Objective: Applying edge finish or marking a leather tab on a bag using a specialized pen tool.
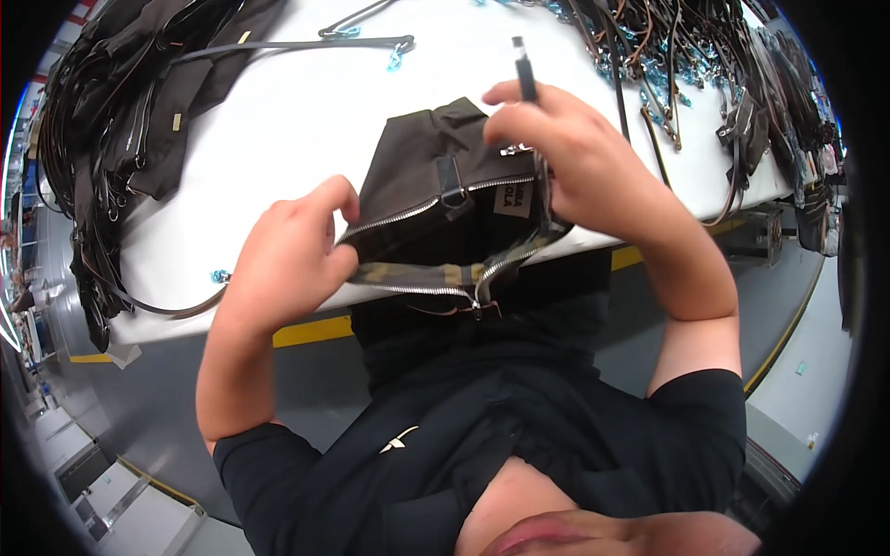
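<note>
A dark brown bag (408, 167) lies at the table's near edge with its zippered mouth spread wide. Metal zipper teeth line both sides, a pale label (512, 199) shows inside, and a camouflage-patterned band runs along the near side. My left hand (292, 250) is closed at the bag's left end, thumb and forefinger at the edge of the opening. My right hand (584, 153) is at the right end, gripping a short black pen-like tool (526, 79) that points up and away. Its lower fingers are partly hidden behind the bag's side.
Dark bags with straps (153, 120) are heaped on the left of the white table (287, 120). Several brown straps with blue-wrapped hardware (649, 65) pile up at the far right. One loose strap (315, 44) lies across the back. A yellow-edged grey panel (315, 331) runs below the table.
</note>
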